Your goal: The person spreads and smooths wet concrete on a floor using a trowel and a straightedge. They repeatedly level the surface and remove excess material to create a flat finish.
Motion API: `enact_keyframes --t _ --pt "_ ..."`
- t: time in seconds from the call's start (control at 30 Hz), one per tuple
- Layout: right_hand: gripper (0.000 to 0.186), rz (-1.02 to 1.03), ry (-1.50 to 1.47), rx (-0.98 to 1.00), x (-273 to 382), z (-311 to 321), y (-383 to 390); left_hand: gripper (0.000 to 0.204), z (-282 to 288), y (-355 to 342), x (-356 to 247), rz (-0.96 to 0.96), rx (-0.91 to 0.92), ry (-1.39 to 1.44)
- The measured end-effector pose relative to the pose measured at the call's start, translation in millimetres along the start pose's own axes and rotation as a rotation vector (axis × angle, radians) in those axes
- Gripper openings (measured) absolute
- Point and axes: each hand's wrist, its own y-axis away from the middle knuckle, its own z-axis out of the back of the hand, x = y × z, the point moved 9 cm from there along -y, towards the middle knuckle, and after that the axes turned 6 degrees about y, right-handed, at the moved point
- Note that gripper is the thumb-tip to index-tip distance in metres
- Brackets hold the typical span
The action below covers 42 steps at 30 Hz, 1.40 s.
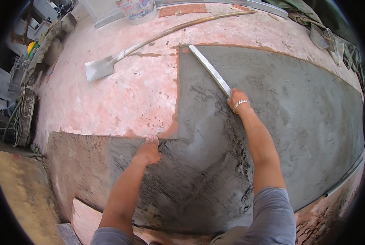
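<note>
gripping a metal bar, the right hand reaches over grey cement; the left hand, grip unclear, touches the edge of the pink floor.

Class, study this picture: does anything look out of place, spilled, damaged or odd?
Yes: beside the right forearm, a ridge of grey mix runs lumpy and torn. It looks odd because the grey surface to its right lies much smoother.
</note>
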Motion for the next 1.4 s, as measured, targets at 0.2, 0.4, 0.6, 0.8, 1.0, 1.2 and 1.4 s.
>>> enact_keyframes --t 0.2,0.4,0.6,0.8,1.0,1.2,1.4 --pt "0.04 0.036 -0.031 0.044 -5 -5 40 0.088 5 6 -4 -0.014 -0.02 0.025" --pt "0.038 0.058 -0.038 0.09 -19 -19 103 0.087 6 9 -6 0.018 -0.003 0.033" --pt "0.038 0.088 -0.009 0.083 -28 -32 159 0.088 4 6 -4 0.009 -0.015 -0.015" --pt "0.035 -0.031 -0.01 -0.103 -40 -4 54 0.086 3 3 -4 0.02 0.016 -0.005" --pt "0.039 -0.043 -0.05 -0.063 -7 3 -12 0.086 5 3 -5 0.017 0.02 -0.029" --pt "0.04 0.037 0.042 -0.003 6 3 -26 0.091 7 6 -6 0.0 -0.028 0.026" --pt "0.045 0.099 0.059 0.002 7 -2 -11 0.09 6 6 -6 0.025 -0.013 0.052"
